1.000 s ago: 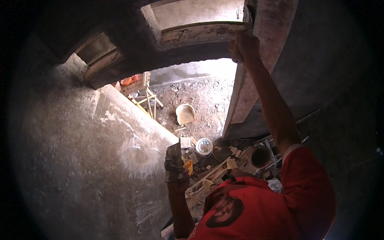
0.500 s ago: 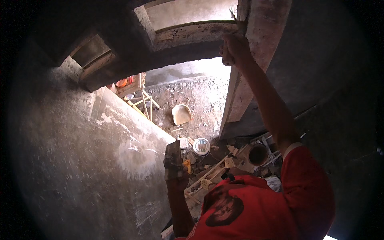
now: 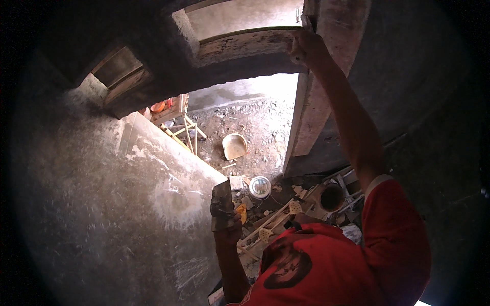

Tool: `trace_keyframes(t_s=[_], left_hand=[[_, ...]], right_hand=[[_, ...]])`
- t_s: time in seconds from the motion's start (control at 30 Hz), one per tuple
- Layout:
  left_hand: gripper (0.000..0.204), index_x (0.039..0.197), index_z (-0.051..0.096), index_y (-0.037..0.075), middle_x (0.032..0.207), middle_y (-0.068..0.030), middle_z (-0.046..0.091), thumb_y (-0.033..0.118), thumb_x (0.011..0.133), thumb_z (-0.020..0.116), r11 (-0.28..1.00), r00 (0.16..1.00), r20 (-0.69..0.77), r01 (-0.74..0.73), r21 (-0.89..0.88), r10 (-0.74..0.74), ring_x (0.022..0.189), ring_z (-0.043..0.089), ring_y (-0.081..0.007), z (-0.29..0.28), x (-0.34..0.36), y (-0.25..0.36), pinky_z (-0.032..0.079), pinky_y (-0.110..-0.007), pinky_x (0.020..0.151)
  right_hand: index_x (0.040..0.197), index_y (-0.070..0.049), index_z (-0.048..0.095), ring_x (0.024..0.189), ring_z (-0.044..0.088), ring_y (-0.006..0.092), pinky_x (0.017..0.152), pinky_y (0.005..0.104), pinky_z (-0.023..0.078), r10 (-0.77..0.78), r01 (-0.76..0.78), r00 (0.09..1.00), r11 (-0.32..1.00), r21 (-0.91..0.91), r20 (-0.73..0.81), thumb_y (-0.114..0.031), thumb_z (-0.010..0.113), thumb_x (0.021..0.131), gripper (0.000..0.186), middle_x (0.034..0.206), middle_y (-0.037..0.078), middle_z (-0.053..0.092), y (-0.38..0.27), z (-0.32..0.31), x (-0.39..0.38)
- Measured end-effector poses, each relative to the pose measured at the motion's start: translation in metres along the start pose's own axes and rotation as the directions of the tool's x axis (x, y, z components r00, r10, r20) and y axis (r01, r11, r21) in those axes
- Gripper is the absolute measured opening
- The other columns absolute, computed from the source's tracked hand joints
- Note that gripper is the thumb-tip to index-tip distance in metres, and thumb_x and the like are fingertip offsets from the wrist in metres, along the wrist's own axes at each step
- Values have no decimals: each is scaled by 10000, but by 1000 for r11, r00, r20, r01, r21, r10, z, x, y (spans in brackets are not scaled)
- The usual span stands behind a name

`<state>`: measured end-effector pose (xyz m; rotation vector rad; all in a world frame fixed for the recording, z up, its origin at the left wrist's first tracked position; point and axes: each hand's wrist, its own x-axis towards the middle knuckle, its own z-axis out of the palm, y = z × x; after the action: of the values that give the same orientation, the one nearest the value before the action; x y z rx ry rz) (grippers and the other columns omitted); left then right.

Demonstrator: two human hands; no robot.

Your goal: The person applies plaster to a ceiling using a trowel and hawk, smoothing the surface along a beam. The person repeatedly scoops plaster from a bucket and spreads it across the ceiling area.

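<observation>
Your right hand (image 3: pixel 311 48) was up high, clenched round a short tool handle (image 3: pixel 297 59), butt end showing below the fist. It sat at the lower right corner of the bright wall opening (image 3: pixel 245 20), beside the reddish-grey upright (image 3: pixel 324 102). Couldn't tell if the tool touched either. Your left hand (image 3: pixel 232 230) was low, gripping a dark, flat, roughly rectangular plate (image 3: pixel 221 191) with lumpy dark material on its face.

Markings: dark rounded graphic on your red shirt (image 3: pixel 347 255), creased; detail on the white round bucket (image 3: pixel 260 195) was too small to read.

Materials: the dark grey beam (image 3: pixel 245 64) was rough, with a ragged lower edge. Left wall (image 3: pixel 127 219) was grey, scratched, with pale patches. Ground (image 3: pixel 258 120) was brown and stony; a tan, scoop-shaped pan (image 3: pixel 235 147) lay there, near a wooden trestle (image 3: pixel 190 133). A yellow object (image 3: pixel 241 211) showed just beside the plate, beyond it.
</observation>
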<state>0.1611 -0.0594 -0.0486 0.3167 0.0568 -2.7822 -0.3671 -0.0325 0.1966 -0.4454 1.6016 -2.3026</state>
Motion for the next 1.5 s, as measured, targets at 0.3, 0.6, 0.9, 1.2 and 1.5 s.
trace_keyframes(t_s=[0.3, 0.6, 0.9, 1.2, 1.5], left_hand=[[390, 1277, 559, 18, 930, -102, 631, 287, 999, 599, 987, 983, -109, -138, 80, 147, 743, 611, -184, 0, -16, 0, 494, -225, 490], [318, 1276, 544, 105, 1066, -37, 594, 261, 1013, 630, 908, 957, -114, -212, 361, 268, 759, 563, -110, 16, -22, -3, 469, -209, 517], [402, 1282, 575, 37, 924, -80, 636, 308, 988, 625, 925, 935, -202, -220, 309, 290, 711, 601, -189, 19, -6, -7, 482, -216, 494], [423, 1312, 545, 8, 898, -91, 621, 276, 991, 610, 951, 959, -161, -190, 243, 233, 703, 575, -163, 18, -9, -3, 479, -227, 504], [340, 1296, 557, 87, 1035, -80, 614, 238, 994, 602, 934, 983, -76, -135, 331, 169, 812, 619, -199, -21, -6, 13, 517, -256, 552]], right_hand=[[1088, 33, 576, 681, 652, 239, 586, 357, 567, -36, 38, 998, 999, 37, -60, -207, 627, 965, 275, 831, 128, 615, 7, -11, -28], [985, -14, 594, 685, 631, 180, 579, 339, 563, -172, 170, 985, 960, -221, 13, -241, 624, 969, 229, 870, 96, 596, 5, 13, -143], [1015, 3, 601, 689, 651, 215, 549, 347, 556, -366, 426, 904, 752, -503, 220, -202, 598, 959, 212, 822, 121, 622, 74, -52, 19], [1077, -3, 630, 686, 643, 182, 568, 335, 535, -507, 490, 861, 803, -339, 43, -271, 620, 975, 287, 829, 105, 638, 10, -36, -59], [1220, -48, 607, 653, 604, 132, 557, 282, 478, -393, 361, 918, 881, -305, -50, -297, 606, 1000, 332, 792, 53, 620, 12, -64, -223]])
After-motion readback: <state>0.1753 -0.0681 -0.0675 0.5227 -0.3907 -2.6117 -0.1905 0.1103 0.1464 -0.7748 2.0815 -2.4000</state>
